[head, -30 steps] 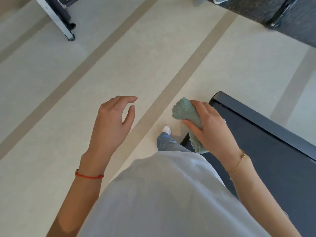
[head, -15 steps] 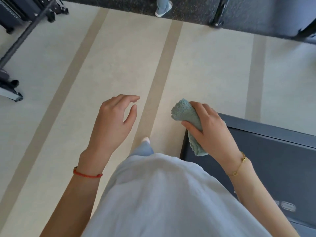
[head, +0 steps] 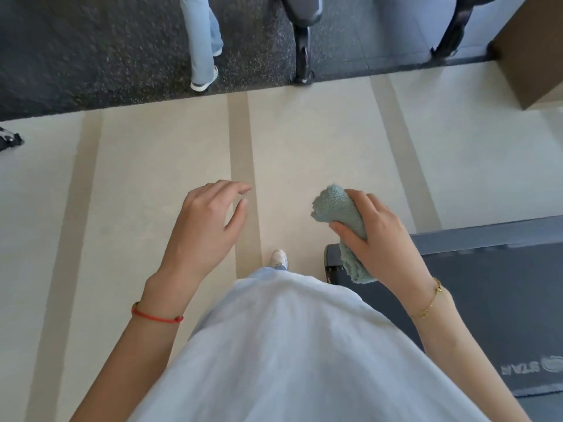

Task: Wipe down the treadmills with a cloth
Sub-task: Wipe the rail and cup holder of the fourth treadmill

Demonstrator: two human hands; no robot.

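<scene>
The view has swung round in the last sec. Before, the floor stripes ran slanted and the treadmill (head: 493,300) edge cut across at an angle; now the stripes run straight up and down, and the treadmill sits square at the lower right. A dark speckled mat (head: 91,56) has come in along the top, w/ another person's legs (head: 202,41) and the black feet of some machines on it. The two hands look the same as before.

So the person is turning and walking, not wiping yet. My guess: they are between machines, or lining up to start on this one.

The right hand (head: 384,242) is closed round the cloth (head: 341,214), a teal fluffy one, bunched up. One end pokes out past the fingers and the other hangs down under the palm. The left hand (head: 204,226) is empty, fingers loosely curled and a bit apart, thumb out, held in the air over the pale floor (head: 320,147).

The cloth hangs over the near corner of the treadmill. It doesn't seem to touch it, but I can't tell for sure. The left hand is well apart from the treadmill, w/ the person's shoe (head: 278,258) showing on the floor between the hands.
</scene>
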